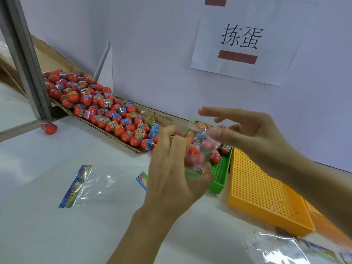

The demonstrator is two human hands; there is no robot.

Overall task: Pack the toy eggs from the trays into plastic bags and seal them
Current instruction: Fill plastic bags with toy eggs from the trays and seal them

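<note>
1. Nearest: crinkled clear plastic bags [282, 248] at the worktop's [47, 235] near right edge, spare stock by the look of it.
2. Flat clear plastic bag with a printed colour header strip [80, 185] lies empty on the white worktop, left of the hands.
3. Left hand [171, 168] curls round a clear plastic bag filled with toy eggs [198, 151] and holds its body. Right hand [253, 134] pinches the bag's mouth with thumb and forefinger; other fingers are spread.
4. Step, as I read it: closing this filled bag. Next move needs the mouth flattened and pressed along its seal strip, with the eggs kept low.
5. Behind: green perforated plastic tray [221, 174] with a few orange toy eggs [225, 148] left; yellow perforated plastic tray [262, 191] just beside it.
6. Far left: cardboard tray [122, 138] heaped with bulk eggs [99, 107].
</note>
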